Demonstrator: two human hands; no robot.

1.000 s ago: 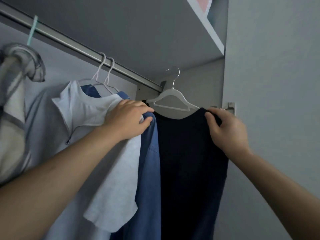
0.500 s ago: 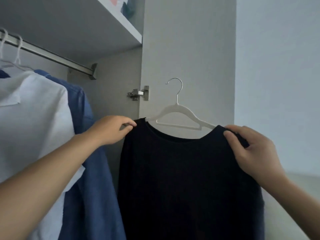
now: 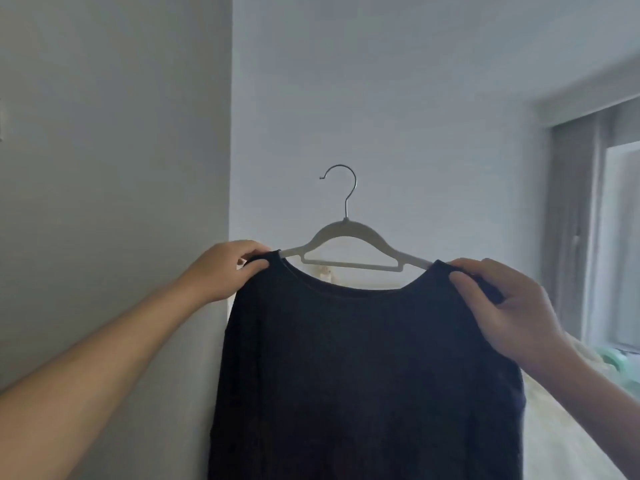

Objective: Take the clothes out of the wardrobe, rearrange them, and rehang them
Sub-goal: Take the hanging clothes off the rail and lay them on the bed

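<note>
Head view: left hand [image 3: 227, 270], right hand [image 3: 504, 306] raised, each pinching black top [image 3: 363, 375] shoulder.

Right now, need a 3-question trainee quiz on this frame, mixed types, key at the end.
1. True or false: the hook of the white hanger is caught on a wardrobe rail.
2. Multiple choice: how is the dark top held? A) left hand only; B) right hand only; C) one hand pinching each shoulder; D) by the hook.
3. Short answer: what shows at the right edge of the view, behind the right hand?

Key
1. False: the hook is free in the air in front of the wall.
2. C.
3. A window with a grey curtain beside it.
</note>
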